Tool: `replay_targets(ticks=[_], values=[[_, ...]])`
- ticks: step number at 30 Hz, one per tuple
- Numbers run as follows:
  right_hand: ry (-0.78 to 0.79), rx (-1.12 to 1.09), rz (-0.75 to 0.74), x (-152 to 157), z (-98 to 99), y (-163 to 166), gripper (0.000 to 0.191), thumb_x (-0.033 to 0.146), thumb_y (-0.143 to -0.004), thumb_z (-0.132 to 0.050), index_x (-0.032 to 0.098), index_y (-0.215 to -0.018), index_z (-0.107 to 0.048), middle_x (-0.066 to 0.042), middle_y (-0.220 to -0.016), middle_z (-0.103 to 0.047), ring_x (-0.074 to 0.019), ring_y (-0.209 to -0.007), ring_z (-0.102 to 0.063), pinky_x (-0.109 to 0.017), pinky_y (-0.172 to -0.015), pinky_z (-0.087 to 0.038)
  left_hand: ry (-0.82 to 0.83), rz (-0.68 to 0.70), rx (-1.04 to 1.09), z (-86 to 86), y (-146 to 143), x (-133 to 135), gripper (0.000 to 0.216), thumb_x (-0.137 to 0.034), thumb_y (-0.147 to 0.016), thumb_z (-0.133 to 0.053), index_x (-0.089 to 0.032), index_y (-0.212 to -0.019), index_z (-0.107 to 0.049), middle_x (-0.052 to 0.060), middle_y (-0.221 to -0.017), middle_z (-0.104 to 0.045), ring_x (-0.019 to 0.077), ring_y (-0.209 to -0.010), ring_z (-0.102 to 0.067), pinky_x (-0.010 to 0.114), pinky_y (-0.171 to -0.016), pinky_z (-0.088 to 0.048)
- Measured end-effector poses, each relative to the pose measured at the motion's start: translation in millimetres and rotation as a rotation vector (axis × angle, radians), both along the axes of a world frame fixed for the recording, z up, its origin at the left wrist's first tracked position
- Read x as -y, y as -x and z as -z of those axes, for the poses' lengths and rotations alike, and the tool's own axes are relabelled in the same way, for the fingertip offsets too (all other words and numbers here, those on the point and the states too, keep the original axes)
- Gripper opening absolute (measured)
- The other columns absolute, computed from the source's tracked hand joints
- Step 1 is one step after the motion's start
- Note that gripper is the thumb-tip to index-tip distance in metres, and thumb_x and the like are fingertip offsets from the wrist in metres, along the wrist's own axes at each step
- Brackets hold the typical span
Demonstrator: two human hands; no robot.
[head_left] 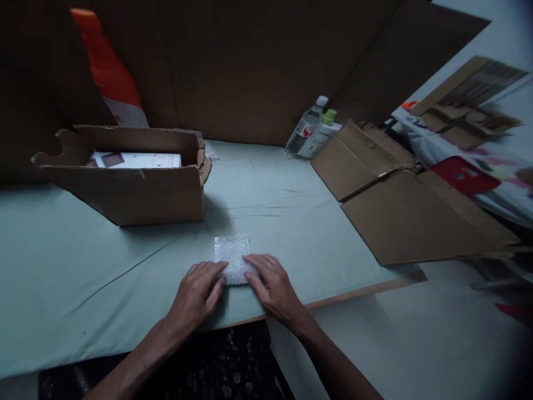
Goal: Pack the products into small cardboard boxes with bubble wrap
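A small square packet of clear bubble wrap point(232, 250) lies on the pale green tablecloth point(266, 189), close to the table's front edge. My left hand point(199, 289) grips its left side, thumb and fingertips against the wrap. On the opposite side my right hand point(272, 282) holds it in the same way, fingers on the right edge. What is inside the wrap cannot be made out.
Behind to the left stands an open cardboard box point(162, 194) with a white box point(154, 160) inside. Leaning behind it is an orange bottle-shaped object point(110, 66). At the back stand a clear plastic bottle point(306, 129) and a green-capped bottle point(322, 136). Cardboard boxes point(416, 216) lie right.
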State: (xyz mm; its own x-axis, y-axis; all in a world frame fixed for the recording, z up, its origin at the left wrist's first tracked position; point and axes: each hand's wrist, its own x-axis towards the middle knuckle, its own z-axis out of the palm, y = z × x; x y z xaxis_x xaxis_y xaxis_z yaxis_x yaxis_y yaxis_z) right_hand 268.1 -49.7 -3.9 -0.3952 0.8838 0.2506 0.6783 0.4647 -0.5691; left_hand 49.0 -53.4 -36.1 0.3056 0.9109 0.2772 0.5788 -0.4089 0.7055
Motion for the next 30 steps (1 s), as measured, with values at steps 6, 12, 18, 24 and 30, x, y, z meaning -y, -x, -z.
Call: replay_targets(ticks=[6, 12, 18, 24, 30], values=[[-0.190, 0.200, -0.067, 0, 10.1, 8, 0.034, 0.021, -0.094, -0.060, 0.021, -0.128, -0.061, -0.014, -0.131, -0.064, -0.0303, -0.121, -0.057, -0.049, -0.098, -0.045, 0.056, -0.173, 0.014, -1.2, -9, -24, 0.030, -0.029, -0.095, -0.050, -0.020, -0.121, -0.062, 0.010, -0.107, -0.071, 0.0235, -0.097, -0.067, 0.043, -0.089, -0.055], [-0.147, -0.019, 0.021, -20, 17.2, 16, 0.028, 0.017, -0.096, -0.057, 0.020, -0.123, -0.064, -0.010, -0.114, -0.073, -0.0255, -0.106, -0.066, -0.043, -0.090, -0.049, 0.372, -0.396, 0.418, -6.1, -3, -3, 0.058, -0.045, -0.087, -0.060, -0.018, -0.137, -0.048, 0.015, -0.129, -0.061, 0.0248, -0.107, -0.066, 0.044, -0.092, -0.055], [0.175, -0.330, 0.009, 2, 17.1, 34, 0.027, 0.026, -0.094, -0.059, 0.021, -0.120, -0.066, -0.007, -0.111, -0.074, -0.0219, -0.098, -0.067, -0.037, -0.089, -0.053, 0.631, -0.169, 0.791, -12.5, -4, 10, 0.080, -0.046, -0.080, -0.066, -0.015, -0.147, -0.037, 0.018, -0.139, -0.059, 0.0287, -0.126, -0.060, 0.039, -0.104, -0.051], [0.312, -0.461, -0.002, 9, 7.4, 32, 0.031, 0.035, -0.090, -0.063, 0.020, -0.116, -0.067, -0.009, -0.116, -0.070, -0.0232, -0.105, -0.065, -0.037, -0.095, -0.052, 0.589, -0.219, 0.687, -18.3, -6, 15, 0.074, -0.037, -0.082, -0.062, -0.014, -0.148, -0.037, 0.017, -0.139, -0.061, 0.0267, -0.120, -0.064, 0.041, -0.103, -0.051], [0.323, -0.467, 0.021, -5, -12.3, 41, 0.042, 0.039, -0.080, -0.076, 0.020, -0.116, -0.067, -0.006, -0.107, -0.071, -0.0213, -0.095, -0.065, -0.032, -0.087, -0.052, 0.305, -0.265, 0.391, -13.7, -8, 25, 0.064, -0.034, -0.085, -0.058, -0.018, -0.145, -0.045, 0.015, -0.144, -0.057, 0.0284, -0.130, -0.058, 0.043, -0.107, -0.049]])
